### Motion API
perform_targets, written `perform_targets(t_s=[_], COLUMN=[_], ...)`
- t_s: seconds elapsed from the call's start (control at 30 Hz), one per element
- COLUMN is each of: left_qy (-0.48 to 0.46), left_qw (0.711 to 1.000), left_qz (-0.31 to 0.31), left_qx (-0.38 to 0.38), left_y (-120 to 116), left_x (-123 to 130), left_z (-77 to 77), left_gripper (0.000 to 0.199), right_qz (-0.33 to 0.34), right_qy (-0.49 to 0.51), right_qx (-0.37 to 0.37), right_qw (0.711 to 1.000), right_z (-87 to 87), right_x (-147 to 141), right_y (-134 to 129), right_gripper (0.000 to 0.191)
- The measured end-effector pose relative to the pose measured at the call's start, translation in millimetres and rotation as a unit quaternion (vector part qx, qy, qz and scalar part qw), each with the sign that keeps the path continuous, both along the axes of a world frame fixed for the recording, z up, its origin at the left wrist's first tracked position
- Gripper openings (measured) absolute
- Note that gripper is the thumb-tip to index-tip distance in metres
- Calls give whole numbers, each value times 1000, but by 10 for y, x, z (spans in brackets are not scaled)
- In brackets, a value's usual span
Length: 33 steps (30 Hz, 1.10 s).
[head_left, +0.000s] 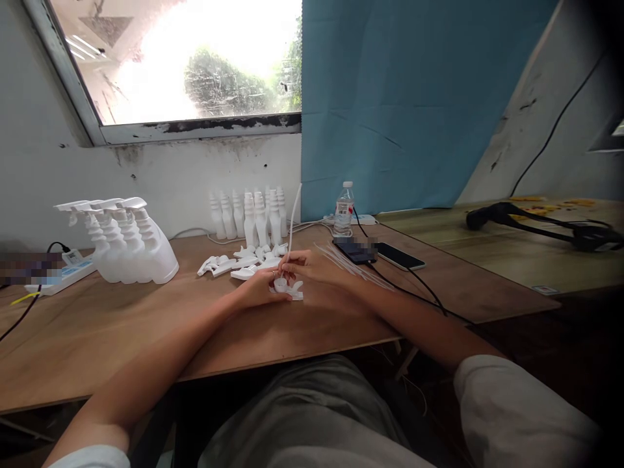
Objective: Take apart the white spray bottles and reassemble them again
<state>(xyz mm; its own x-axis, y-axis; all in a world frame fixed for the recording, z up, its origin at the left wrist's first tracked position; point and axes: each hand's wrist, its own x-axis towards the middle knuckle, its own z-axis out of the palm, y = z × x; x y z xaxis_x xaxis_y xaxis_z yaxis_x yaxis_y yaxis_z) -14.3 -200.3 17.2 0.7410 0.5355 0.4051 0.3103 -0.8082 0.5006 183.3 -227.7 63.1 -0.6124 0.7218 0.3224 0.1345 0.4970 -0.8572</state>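
Observation:
Near the middle of the table, my left hand [258, 289] is closed around a white spray nozzle head [281, 284], whose round collar faces up. My right hand [299, 265] pinches a thin white tube [291, 224] close to its lower end, right over the collar. The tube rises upright and curves slightly to the right at the top. Whether its lower end sits inside the collar is hidden by my fingers. Just beyond my hands lies a pile of loose white spray heads [244, 260]. To the right of my right wrist, several thin white tubes [353, 266] lie on the table.
Several white bottles [260, 221] stand against the wall. At left are white spray bottles with heads fitted [134, 244] and a power strip [63, 276]. A water bottle [344, 211], two phones [400, 255] and black cables are at right. The brown table's [273, 338] front edge is near my lap.

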Motion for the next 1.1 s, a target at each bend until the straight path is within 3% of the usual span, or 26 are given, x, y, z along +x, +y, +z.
perform_targets(t_s=[0.23, 0.4, 0.63, 0.9, 1.1], left_qy=[23, 18, 8, 8, 10], left_qw=[1000, 1000, 1000, 1000, 1000], left_qz=[2, 3, -6, -8, -3], left_qx=[2, -2, -15, -10, -19], left_y=[-19, -7, 29, -3, -10], left_x=[2, 0, -3, -1, 1], left_z=[29, 16, -16, 4, 15], left_gripper=[36, 37, 35, 35, 36], right_qz=[-29, -11, -31, 8, -29], right_qy=[-21, 9, -35, 9, -29], right_qx=[22, 30, 54, 34, 66], right_qw=[999, 999, 997, 999, 997], right_z=[-3, -16, -99, -71, -118], right_x=[-4, -3, -30, -11, -56], right_y=[-12, -8, 59, 31, 45], right_gripper=[30, 31, 32, 33, 31])
